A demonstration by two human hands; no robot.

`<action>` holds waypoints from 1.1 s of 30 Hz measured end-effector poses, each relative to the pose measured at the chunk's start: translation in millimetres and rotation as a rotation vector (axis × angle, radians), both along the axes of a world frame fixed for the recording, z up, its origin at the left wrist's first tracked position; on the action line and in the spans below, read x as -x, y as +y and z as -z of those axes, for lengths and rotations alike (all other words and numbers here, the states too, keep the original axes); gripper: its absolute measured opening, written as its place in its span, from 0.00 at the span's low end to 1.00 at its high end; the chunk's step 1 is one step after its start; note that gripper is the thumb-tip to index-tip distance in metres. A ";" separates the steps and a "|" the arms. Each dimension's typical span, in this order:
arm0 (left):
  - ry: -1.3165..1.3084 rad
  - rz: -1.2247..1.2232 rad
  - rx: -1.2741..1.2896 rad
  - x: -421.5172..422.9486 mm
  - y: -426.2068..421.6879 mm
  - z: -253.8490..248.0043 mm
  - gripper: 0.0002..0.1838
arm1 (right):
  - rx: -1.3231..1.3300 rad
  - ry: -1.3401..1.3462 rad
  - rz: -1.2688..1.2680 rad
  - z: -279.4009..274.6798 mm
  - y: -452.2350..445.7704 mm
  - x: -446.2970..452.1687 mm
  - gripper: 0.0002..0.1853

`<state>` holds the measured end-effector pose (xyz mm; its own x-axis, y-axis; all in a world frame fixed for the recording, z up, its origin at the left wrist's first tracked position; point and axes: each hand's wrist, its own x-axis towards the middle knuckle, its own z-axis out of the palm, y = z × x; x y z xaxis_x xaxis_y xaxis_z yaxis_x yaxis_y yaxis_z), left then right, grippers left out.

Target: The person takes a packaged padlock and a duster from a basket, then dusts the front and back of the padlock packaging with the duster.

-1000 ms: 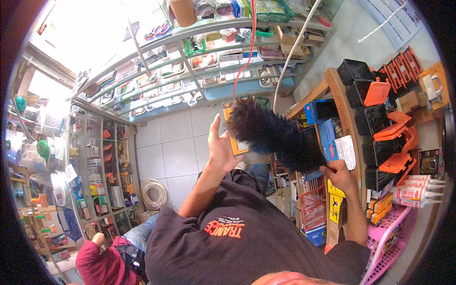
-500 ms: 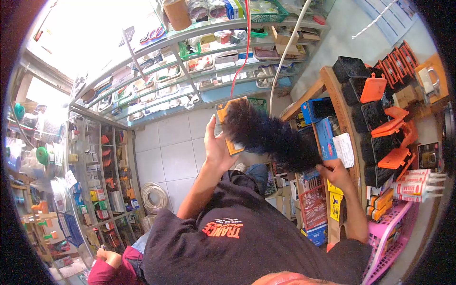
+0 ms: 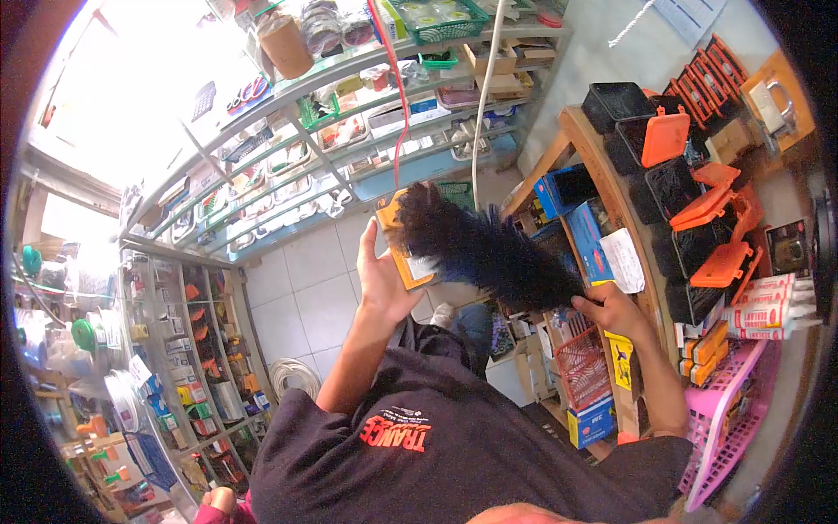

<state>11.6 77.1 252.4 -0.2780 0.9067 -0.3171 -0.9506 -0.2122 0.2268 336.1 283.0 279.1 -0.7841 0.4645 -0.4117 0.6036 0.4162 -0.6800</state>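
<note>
A black fluffy duster (image 3: pixel 489 253) slants across the middle of the view. My right hand (image 3: pixel 613 312) is closed round its lower right end. With my left hand (image 3: pixel 384 281) I hold an orange and clear package (image 3: pixel 414 269) upright, thumb raised along its left edge. The duster's fluffy tip lies against the face of the package and hides much of it.
Glass shelves (image 3: pixel 367 127) with trays of goods stand ahead, and another shelf unit (image 3: pixel 196 349) at the left. Black bins with orange lids (image 3: pixel 668 138) and a pink basket (image 3: pixel 729 419) are at right. A co-worker's hand (image 3: pixel 220 499) shows at bottom left.
The view has swung, so the shelves appear further left. The duster's tip stays over the package, both still held. The co-worker has mostly dropped out of view at the bottom left.
</note>
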 end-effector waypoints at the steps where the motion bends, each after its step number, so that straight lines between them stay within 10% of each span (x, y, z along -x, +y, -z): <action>1: 0.001 0.004 0.012 1.7 3.4 -0.1 0.41 | -0.003 0.010 0.001 5.9 3.2 -2.1 0.22; 18: 0.150 0.007 0.197 21.8 0.4 24.9 0.34 | -0.332 0.122 -0.158 15.5 -32.3 24.0 0.18; 27: 0.188 0.237 0.131 -16.4 -28.1 39.1 0.27 | 0.189 0.300 0.397 103.1 -232.9 8.0 0.21; 33: -0.135 0.695 0.148 -114.6 -19.3 64.5 0.31 | -0.023 0.443 0.911 103.8 -359.2 -68.7 0.19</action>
<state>126.2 57.9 187.9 0.3979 0.8046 -0.4408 -0.8762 0.4758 0.0774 404.8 -76.2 175.3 -0.2068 0.9663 -0.1534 0.3935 -0.0614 -0.9173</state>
